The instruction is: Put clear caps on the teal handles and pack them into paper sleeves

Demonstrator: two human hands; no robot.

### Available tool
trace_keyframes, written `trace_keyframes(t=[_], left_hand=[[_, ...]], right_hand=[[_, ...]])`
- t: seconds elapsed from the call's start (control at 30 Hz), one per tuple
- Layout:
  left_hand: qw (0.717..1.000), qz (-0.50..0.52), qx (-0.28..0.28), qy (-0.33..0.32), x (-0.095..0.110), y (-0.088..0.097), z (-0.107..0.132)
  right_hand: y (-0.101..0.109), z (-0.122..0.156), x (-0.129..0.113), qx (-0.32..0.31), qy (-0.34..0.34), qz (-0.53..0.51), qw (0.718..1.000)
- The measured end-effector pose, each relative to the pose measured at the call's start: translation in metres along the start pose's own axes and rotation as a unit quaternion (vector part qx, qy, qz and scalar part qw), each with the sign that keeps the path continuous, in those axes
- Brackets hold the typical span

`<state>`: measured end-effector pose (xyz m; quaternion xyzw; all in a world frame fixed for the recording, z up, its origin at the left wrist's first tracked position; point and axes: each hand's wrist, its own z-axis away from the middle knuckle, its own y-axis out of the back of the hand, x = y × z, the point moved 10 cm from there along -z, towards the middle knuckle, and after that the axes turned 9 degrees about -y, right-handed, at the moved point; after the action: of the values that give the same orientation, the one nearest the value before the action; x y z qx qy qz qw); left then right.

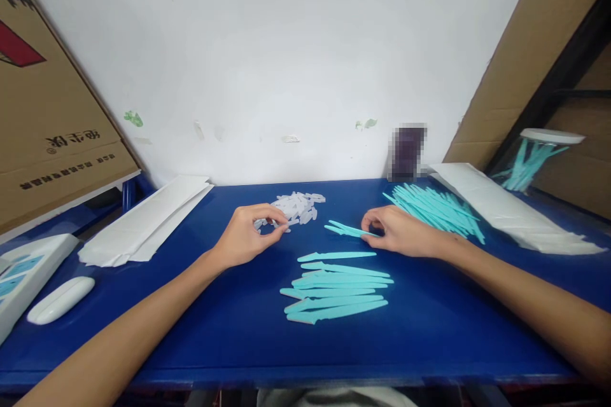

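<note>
My right hand [398,230] is closed in a pinch on the handle ends of turquoise eyebrow razors [346,229]; two narrow tips fan out to the left. My left hand [252,233] has thumb and forefinger pinched together at the front edge of a pile of small translucent white blade caps [298,206]. Whatever sits between those fingertips is too small to make out. Below both hands, several turquoise razors [341,280] lie in a loose row, blade ends to the left. Behind my right hand is a larger heap of turquoise razors [432,210].
White flat sheets [147,219] lie at left, and another white stack [515,206] at right. A white oval case [61,300] and a white tray [28,273] sit far left. A lidded clear jar [534,159] holds turquoise sticks. Cardboard [57,95] and a wall bound the blue table.
</note>
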<state>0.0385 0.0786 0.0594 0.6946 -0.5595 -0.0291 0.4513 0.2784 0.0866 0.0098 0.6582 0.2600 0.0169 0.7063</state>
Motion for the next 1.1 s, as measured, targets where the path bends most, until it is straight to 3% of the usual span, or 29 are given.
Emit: trace_keyframes(t=[0.13, 0.23, 0.37, 0.53, 0.63, 0.8, 0.93, 1.1], left_hand=[[0.975, 0.156, 0.058, 0.148, -0.026, -0.01, 0.007], [0.948, 0.227, 0.08, 0.206, -0.039, -0.017, 0.011], [0.941, 0.246, 0.083, 0.217, -0.044, -0.019, 0.012], [0.944, 0.251, 0.052, 0.208, -0.037, -0.026, 0.011], [0.943, 0.257, 0.035, 0.21, -0.032, -0.031, 0.01], [0.936, 0.28, 0.038, 0.211, -0.03, -0.035, 0.01], [0.922, 0.296, 0.062, 0.241, -0.034, -0.035, 0.014], [0.903, 0.306, 0.118, 0.277, -0.038, -0.032, 0.019]], right_hand=[[0.0, 0.002, -0.004, 0.037, 0.032, 0.054, 0.997], [0.002, 0.005, -0.008, 0.077, 0.057, 0.114, 0.989], [0.005, 0.005, -0.008, 0.098, 0.055, 0.145, 0.983], [0.01, 0.006, -0.009, 0.082, 0.021, 0.055, 0.995], [0.013, 0.01, -0.022, 0.094, 0.052, -0.007, 0.994], [0.013, 0.017, -0.039, 0.12, 0.1, -0.027, 0.987], [0.015, 0.024, -0.05, 0.169, 0.158, 0.015, 0.973], [0.021, 0.038, -0.066, 0.269, 0.231, 0.102, 0.93]])
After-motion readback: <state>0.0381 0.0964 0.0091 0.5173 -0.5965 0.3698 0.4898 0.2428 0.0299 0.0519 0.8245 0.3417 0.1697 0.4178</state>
